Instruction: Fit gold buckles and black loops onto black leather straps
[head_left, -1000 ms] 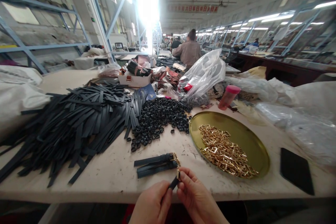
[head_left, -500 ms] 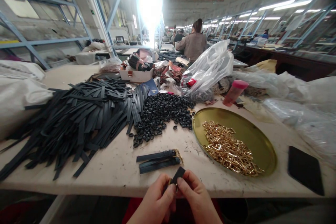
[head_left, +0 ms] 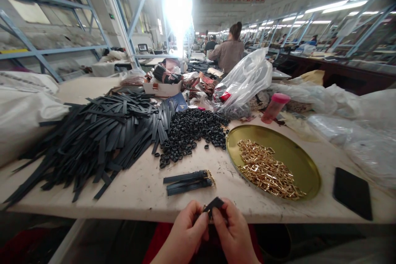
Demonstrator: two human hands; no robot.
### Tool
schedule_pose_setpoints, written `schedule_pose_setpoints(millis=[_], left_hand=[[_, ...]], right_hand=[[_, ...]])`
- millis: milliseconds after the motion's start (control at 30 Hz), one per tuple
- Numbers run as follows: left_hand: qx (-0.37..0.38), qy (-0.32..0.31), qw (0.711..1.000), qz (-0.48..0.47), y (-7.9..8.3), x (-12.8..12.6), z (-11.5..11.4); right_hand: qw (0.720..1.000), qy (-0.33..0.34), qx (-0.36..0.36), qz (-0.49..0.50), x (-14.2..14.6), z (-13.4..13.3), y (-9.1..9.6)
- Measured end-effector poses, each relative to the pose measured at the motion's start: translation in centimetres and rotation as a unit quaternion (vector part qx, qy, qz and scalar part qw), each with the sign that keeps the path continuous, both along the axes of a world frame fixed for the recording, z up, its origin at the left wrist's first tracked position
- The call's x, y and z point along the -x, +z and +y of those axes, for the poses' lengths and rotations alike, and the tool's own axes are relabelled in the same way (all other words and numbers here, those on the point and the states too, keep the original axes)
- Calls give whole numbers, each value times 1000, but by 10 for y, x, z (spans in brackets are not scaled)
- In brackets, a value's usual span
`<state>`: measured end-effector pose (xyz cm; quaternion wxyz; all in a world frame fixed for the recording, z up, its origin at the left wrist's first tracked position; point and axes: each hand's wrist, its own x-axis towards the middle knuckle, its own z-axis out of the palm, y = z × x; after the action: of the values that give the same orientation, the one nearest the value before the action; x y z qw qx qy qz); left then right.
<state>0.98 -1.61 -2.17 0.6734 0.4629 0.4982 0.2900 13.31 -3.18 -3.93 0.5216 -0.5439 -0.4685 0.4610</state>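
Close to the table's front edge, a black strap [head_left: 213,205] is pinched between both of my hands. My left hand [head_left: 193,222] is closed at its left end, where a bit of a gold buckle [head_left: 204,207] shows between the fingers. My right hand [head_left: 229,222] grips the strap with thumb and fingers from the right. My fingers hide most of the strap and buckle. Just beyond lie a few black straps with gold buckles [head_left: 188,182], side by side. To their right, a round gold tray [head_left: 305,161] holds a heap of gold buckles [head_left: 267,169].
A large pile of black strips [head_left: 105,136] covers the left. Small black loops [head_left: 194,132] are heaped mid-table. Behind the tray stand a pink-lidded container [head_left: 274,108] and a clear plastic bag [head_left: 247,76]. A black flat pad [head_left: 352,193] lies right. A person [head_left: 230,49] sits further off.
The view has shifted slightly, so the table sits a little higher in the picture. Both hands still hold the strap, which is turned slightly and shows more of its flat face.
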Motion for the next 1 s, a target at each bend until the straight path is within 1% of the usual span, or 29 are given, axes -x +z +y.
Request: schedule_pose_setpoints(millis=[33,67,167,200,233,267,333,367,400,433,500,600,667,700,733,800,833,867,900,933,967,1000], left_hand=[[0,-4,1000,-7,2,1,-1],[0,-8,1000,-12,5,1,-1],[-4,-19,1000,-16,13,3,-2],[-5,-18,1000,-14,14,3,-2],[-3,-17,1000,-13,15,3,-2],[0,-13,1000,-12,15,3,-3],[5,-1,1000,-7,14,2,-4],[-1,8,1000,0,13,2,-4],[-13,21,1000,11,12,2,-5],[-25,31,999,24,11,2,-6],[-40,34,998,44,11,4,-7],[-46,-8,997,54,10,11,-4],[-42,-25,997,53,7,16,4],[-36,-27,998,47,5,18,9],[-27,-23,999,35,3,20,14],[-22,-10,1000,12,0,23,25],[-28,-5,1000,9,-1,24,30],[-37,-4,999,15,-1,25,36],[-49,-5,998,28,-1,26,41],[-59,-7,997,45,0,26,46],[-66,-8,996,61,0,27,50],[-69,-7,995,72,1,27,55]], right_hand=[[1000,5,-9,-13,-1,-1,0],[1000,15,-2,-1,-1,-2,1],[989,60,71,117,0,-1,3],[984,71,85,143,1,-1,4],[983,73,84,145,2,-2,5],[988,64,67,122,2,-2,5],[999,36,10,38,2,-4,6],[999,28,-16,-1,2,-4,5],[999,28,-28,-26,1,-3,5],[999,35,-22,-32,1,-2,4],[998,58,26,9,1,2,2],[982,95,104,124,3,9,0],[972,114,127,162,5,15,2],[970,127,130,162,5,19,3],[970,145,126,149,4,23,5],[969,202,109,97,-1,37,10],[967,230,97,60,-4,48,13],[966,244,82,12,-9,61,15],[968,237,62,-56,-14,77,16],[968,213,39,-129,-18,95,16],[961,166,12,-219,-23,115,15],[940,115,-16,-320,-27,135,12]])
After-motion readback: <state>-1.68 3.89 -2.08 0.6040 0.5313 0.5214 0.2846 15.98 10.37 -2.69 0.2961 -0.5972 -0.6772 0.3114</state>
